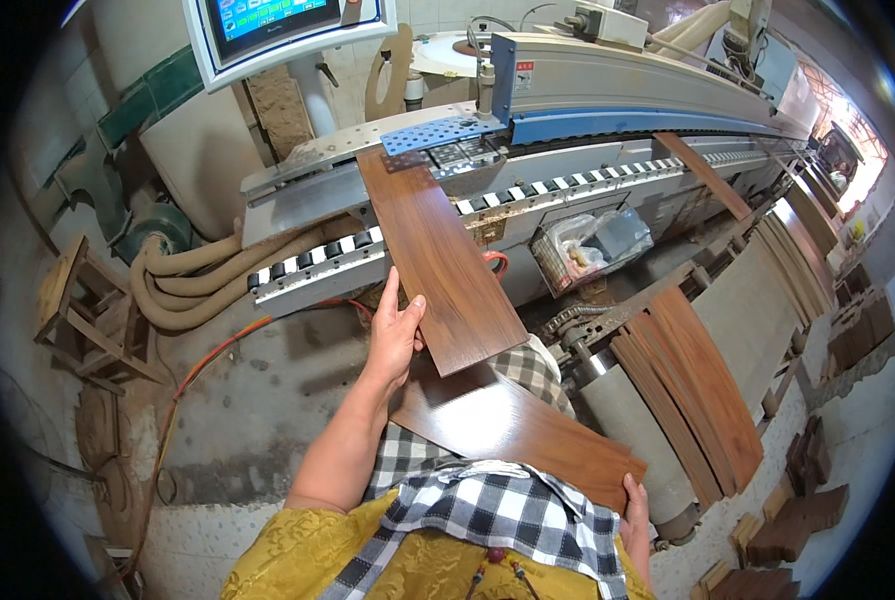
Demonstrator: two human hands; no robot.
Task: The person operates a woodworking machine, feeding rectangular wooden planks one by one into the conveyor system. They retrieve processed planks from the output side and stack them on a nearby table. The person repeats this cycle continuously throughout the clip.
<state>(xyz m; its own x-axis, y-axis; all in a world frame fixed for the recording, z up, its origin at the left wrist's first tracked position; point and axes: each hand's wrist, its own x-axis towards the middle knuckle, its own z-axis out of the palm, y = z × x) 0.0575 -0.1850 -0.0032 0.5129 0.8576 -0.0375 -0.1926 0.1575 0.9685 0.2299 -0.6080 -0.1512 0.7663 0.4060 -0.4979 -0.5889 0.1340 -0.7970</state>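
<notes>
My left hand (401, 320) grips a long brown wood-grain board (437, 260) by its left edge, thumb on top. The board's far end reaches to the machine's blue perforated plate (437, 130), over the roller track (557, 185). My right hand (635, 510), near the lower edge, holds the right end of a second glossy brown board (497, 425), which lies slanted across my lap-level checked apron, below the first board.
A screen (277, 25) hangs upper left. A third board (702, 170) crosses the track. A wire basket (587, 250) is under the track. Stacked boards (667, 400) lie on a roller conveyor (637, 450) at right. Hoses (177, 290) and a wooden stool (82, 320) are at left.
</notes>
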